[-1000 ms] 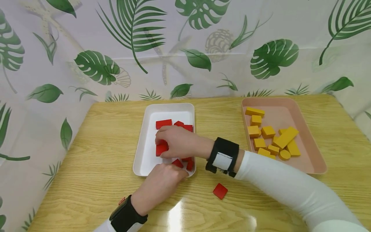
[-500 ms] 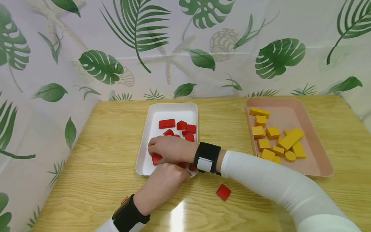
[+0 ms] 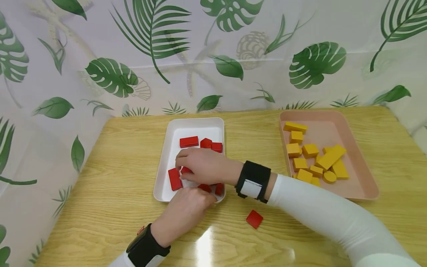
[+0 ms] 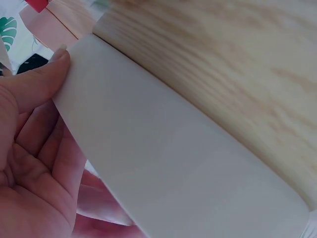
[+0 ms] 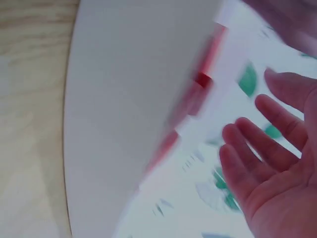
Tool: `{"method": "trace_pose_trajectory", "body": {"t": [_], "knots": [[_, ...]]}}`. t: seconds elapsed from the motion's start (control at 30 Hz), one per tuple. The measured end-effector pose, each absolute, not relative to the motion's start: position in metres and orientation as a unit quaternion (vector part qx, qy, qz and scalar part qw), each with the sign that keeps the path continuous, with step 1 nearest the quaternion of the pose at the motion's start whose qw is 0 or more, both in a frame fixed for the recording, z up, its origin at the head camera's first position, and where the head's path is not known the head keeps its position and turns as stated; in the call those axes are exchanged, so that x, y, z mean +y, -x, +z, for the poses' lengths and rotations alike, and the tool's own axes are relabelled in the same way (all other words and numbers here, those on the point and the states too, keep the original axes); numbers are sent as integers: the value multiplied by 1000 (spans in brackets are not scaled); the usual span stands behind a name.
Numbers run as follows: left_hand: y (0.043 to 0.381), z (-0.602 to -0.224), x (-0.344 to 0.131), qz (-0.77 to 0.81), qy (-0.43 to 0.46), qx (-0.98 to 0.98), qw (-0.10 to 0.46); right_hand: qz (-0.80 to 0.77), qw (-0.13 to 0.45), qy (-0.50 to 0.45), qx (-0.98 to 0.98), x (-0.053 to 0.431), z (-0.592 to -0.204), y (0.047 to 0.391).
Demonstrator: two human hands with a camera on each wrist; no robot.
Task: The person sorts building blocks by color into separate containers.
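Observation:
In the head view, a white tray [image 3: 161,167] holds several red blocks. My left hand [image 3: 185,209] grips its near wall; in the left wrist view the thumb lies on the outer face of the tray wall [image 4: 148,129], the other fingers behind it. My right hand [image 3: 203,165] hovers over the tray, fingers loosely bent; the right wrist view shows its fingers [image 5: 265,148] holding nothing. An oblong red block [image 3: 175,179] lies just left of its fingertips, and another oblong red block [image 3: 189,141] lies farther back. The right hand hides some blocks.
A flat red square block [image 3: 254,219] lies on the wooden table [image 3: 126,159], outside the tray at its near right. Farther right stands a pink tray [image 3: 323,129] with several yellow blocks [image 3: 330,157]. A leaf-patterned cloth [image 3: 190,66] hangs behind the table.
My right hand moved an oblong red block leftward and nearer inside the white tray, then let go and drew back from it. My left hand stayed on the tray wall.

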State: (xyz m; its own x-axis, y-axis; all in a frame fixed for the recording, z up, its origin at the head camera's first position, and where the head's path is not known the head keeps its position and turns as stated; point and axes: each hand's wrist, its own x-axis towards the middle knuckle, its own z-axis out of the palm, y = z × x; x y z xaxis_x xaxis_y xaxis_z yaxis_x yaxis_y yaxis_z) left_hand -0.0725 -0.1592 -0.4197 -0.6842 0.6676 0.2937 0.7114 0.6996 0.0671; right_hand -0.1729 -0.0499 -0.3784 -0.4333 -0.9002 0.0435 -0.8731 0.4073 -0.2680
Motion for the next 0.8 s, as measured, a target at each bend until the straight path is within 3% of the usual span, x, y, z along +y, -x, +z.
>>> {"method": "trace_pose_trajectory", "body": {"t": [0.23,0.33,0.53,0.8], "knots": [[73,-419,-159,-82,375,-918,102,-113,9,492,863,13,-345,150],[73,-419,-159,-84,372,-919,95,-110,15,483,868,42,-341,137],[73,-419,-161,-88,372,-919,95,-116,55,503,854,83,-358,112],[72,-420,-160,-90,374,-917,103,-150,122,551,812,102,-390,88]]}}
